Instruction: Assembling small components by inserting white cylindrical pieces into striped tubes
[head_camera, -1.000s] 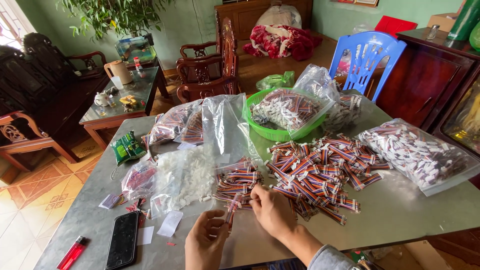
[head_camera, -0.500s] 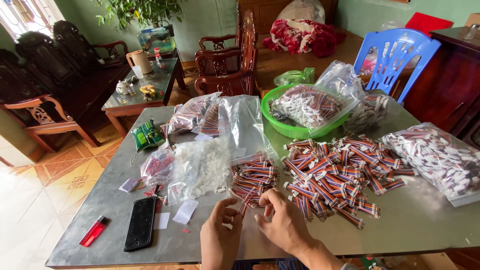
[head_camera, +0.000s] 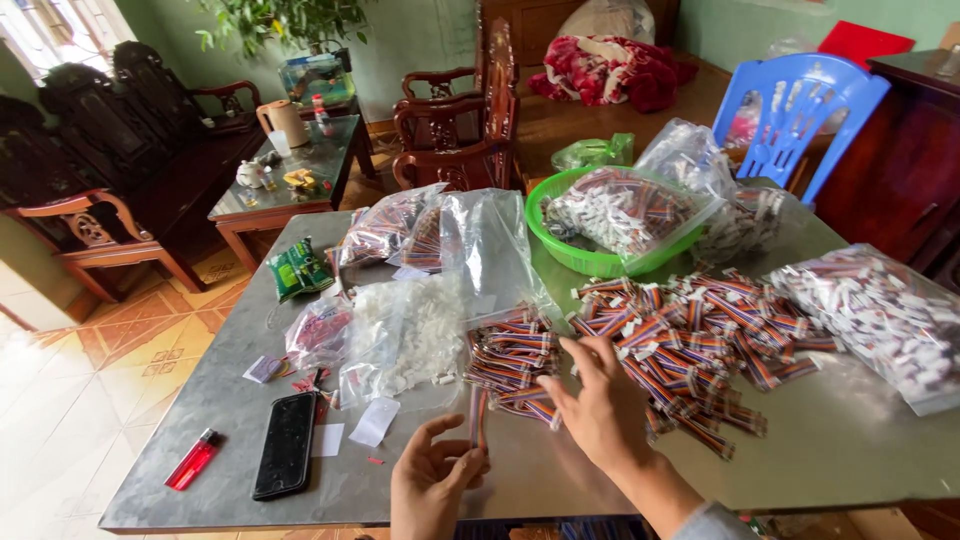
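On the table (head_camera: 850, 450), the cable pile (head_camera: 690, 340) lies at the centre. The basin (head_camera: 600, 262) stands behind it, at 12 o'clock. A bag of connectors (head_camera: 405, 335) lies at 9 o'clock. The phone (head_camera: 286, 444) and the lighter (head_camera: 194, 459) lie at 8 o'clock. Another bag (head_camera: 880, 315) lies at 3 o'clock.

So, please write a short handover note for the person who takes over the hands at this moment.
Left hand: pinches one striped cable piece, held upright near the table edge.
Right hand: fingers spread, resting on the loose pile of striped cables.
Small stack of cables lies beside the bag of white connectors.
Green basket and the bag at right hold more.
Done: a small stack only. Left: most of the pile is loose.
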